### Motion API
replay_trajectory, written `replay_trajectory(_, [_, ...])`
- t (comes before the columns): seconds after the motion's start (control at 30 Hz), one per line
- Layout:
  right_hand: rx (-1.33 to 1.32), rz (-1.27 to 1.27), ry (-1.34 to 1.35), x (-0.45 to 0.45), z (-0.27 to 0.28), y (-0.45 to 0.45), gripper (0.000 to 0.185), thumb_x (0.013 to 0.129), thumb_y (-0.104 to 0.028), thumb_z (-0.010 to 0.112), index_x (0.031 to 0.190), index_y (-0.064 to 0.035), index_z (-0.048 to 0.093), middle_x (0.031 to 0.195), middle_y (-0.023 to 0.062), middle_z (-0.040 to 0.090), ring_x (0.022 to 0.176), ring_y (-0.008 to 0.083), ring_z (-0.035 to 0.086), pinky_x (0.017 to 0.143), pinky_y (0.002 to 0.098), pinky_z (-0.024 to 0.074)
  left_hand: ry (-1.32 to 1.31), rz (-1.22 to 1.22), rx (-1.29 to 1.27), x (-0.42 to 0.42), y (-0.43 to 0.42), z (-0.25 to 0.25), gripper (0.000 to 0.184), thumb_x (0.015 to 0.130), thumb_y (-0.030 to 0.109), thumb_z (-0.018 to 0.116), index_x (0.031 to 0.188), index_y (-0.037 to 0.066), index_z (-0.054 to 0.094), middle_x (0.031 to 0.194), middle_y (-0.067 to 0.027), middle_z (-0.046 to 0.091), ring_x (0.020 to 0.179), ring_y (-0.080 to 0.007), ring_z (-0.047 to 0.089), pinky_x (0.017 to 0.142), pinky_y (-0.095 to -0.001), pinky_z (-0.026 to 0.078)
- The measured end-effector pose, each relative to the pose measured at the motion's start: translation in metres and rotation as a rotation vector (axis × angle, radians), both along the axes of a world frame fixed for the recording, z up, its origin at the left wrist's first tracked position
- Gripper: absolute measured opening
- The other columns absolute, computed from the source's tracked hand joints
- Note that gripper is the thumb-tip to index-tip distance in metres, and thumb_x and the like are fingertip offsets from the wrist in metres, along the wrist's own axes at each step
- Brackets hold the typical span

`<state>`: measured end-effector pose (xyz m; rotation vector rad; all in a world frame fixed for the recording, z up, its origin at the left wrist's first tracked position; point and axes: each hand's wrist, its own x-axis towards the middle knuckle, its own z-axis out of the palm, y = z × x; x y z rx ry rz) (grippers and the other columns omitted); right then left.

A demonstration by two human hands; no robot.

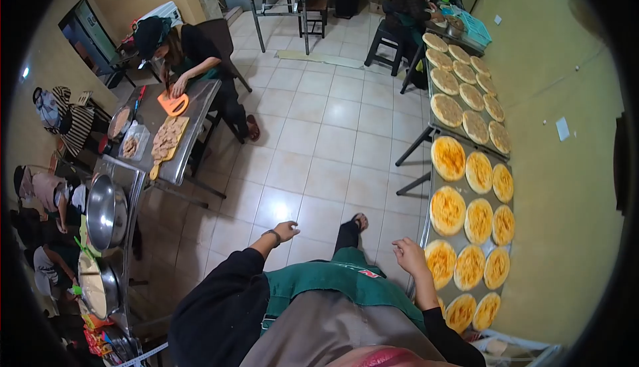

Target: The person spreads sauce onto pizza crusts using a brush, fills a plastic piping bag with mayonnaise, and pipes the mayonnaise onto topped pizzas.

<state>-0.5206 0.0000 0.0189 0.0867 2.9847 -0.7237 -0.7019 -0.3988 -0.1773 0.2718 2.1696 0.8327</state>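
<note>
My left hand (287, 231) hangs in the air over the tiled floor, a dark band at its wrist. It is loosely open and holds nothing. My right hand (409, 255) is also in the air, fingers apart, near the left edge of the table on the right. Closest to it are round flatbreads (440, 264) with an orange-yellow topping, laid out in rows on that metal table (459, 197). Farther along, more rounds (446, 110) carry a paler brownish topping. Neither hand appears to touch the breads.
At the left, a person cuts on an orange cutting board (174, 103) beside a wooden board of sliced pieces (169, 139). A large steel bowl (106, 212) and a pan of pale batter (93, 287) stand nearer. Another person sits by a turquoise basket (474, 31). Tiled floor (319, 147) runs between.
</note>
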Motion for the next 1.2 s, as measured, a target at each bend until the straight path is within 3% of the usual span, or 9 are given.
replay_trajectory(0.17, [0.116,0.108,-0.02,-0.133,-0.024,0.094,0.015,0.078,-0.016,0.057,0.091,-0.0092,0.063,0.085,0.011,0.058,0.082,0.0301,0.058,0.07,0.0396,0.0479,-0.01,0.251,-0.194,-0.064,-0.025,-0.042,0.053,0.078,0.039,0.062,0.118,0.006,0.054,0.102,-0.0184,0.062,0.087,-0.0266,0.062,0.079,-0.0355,0.049])
replay_trajectory(0.27, [0.106,0.174,-0.029,-0.248,0.012,0.126,0.015,0.078,-0.014,0.055,0.088,-0.0078,0.062,0.085,0.0125,0.058,0.084,0.0328,0.057,0.072,0.0432,0.0464,-0.327,0.478,-0.377,-0.099,-0.01,0.021,0.05,0.081,0.036,0.06,0.119,0.006,0.052,0.101,-0.0153,0.06,0.082,-0.0272,0.061,0.068,-0.045,0.052])
replay_trajectory(0.4, [0.095,0.339,0.159,-0.399,0.037,0.15,0.014,0.076,-0.013,0.055,0.087,-0.0083,0.061,0.085,0.011,0.057,0.085,0.0305,0.057,0.073,0.042,0.0464,-0.418,0.57,-0.252,-0.168,0.027,0.049,0.051,0.083,0.031,0.059,0.125,0.008,0.044,0.099,-0.0126,0.058,0.08,-0.0278,0.061,0.064,-0.0473,0.052])
replay_trajectory(0.6, [0.015,0.616,0.182,-0.591,0.05,0.133,0.014,0.078,-0.015,0.056,0.09,-0.0108,0.061,0.083,0.0087,0.055,0.085,0.0282,0.057,0.075,0.0396,0.0462,-0.341,1.031,0.197,-0.263,0.103,0.008,0.05,0.083,0.026,0.059,0.127,0.011,0.041,0.104,-0.0114,0.057,0.086,-0.0272,0.06,0.066,-0.0472,0.052])
replay_trajectory(0.8, [-0.029,0.658,0.122,-0.756,0.014,0.178,0.015,0.076,-0.012,0.056,0.09,-0.0104,0.06,0.087,0.0098,0.057,0.087,0.0302,0.057,0.073,0.0421,0.047,-0.202,0.606,-0.106,-0.407,0.13,-0.097,0.046,0.083,0.035,0.056,0.12,0.009,0.049,0.1,-0.0121,0.061,0.087,-0.0285,0.06,0.073,-0.0434,0.049])
replay_trajectory(1.0, [0.271,0.497,-0.269,-0.896,0.016,0.293,0.021,0.079,-0.019,0.054,0.097,-0.0109,0.062,0.096,0.0084,0.06,0.093,0.0283,0.058,0.077,0.0413,0.047,-0.046,0.074,-0.449,-0.621,0.195,-0.065,0.052,0.083,0.048,0.051,0.115,0.006,0.055,0.096,-0.0134,0.065,0.087,-0.0303,0.06,0.084,-0.0393,0.045])
replay_trajectory(1.07, [0.256,0.455,-0.274,-0.938,0.022,0.322,0.021,0.079,-0.019,0.054,0.097,-0.0111,0.062,0.097,0.0089,0.06,0.093,0.0287,0.058,0.078,0.0415,0.0469,-0.139,0.578,-0.233,-0.71,0.209,-0.046,0.056,0.075,0.046,0.062,0.116,0.008,0.055,0.093,-0.0171,0.065,0.091,-0.0293,0.061,0.08,-0.0391,0.048])
replay_trajectory(1.1, [0.22,0.366,-0.246,-0.96,0.02,0.335,0.021,0.079,-0.019,0.054,0.097,-0.0114,0.062,0.097,0.0095,0.06,0.092,0.029,0.058,0.077,0.0417,0.0469,-0.174,0.635,-0.205,-0.767,0.239,-0.001,0.051,0.076,0.04,0.063,0.115,0.008,0.056,0.098,-0.0181,0.063,0.094,-0.0281,0.06,0.08,-0.0378,0.049])
replay_trajectory(1.2, [0.124,0.243,-0.175,-1.029,0.009,0.368,0.02,0.078,-0.02,0.055,0.094,-0.0115,0.063,0.095,0.0115,0.061,0.091,0.0303,0.058,0.077,0.0421,0.0468,0.043,0.589,-0.034,-0.908,0.287,0.0,0.048,0.077,0.037,0.062,0.115,0.008,0.056,0.1,-0.0184,0.063,0.094,-0.0285,0.06,0.083,-0.0363,0.048])
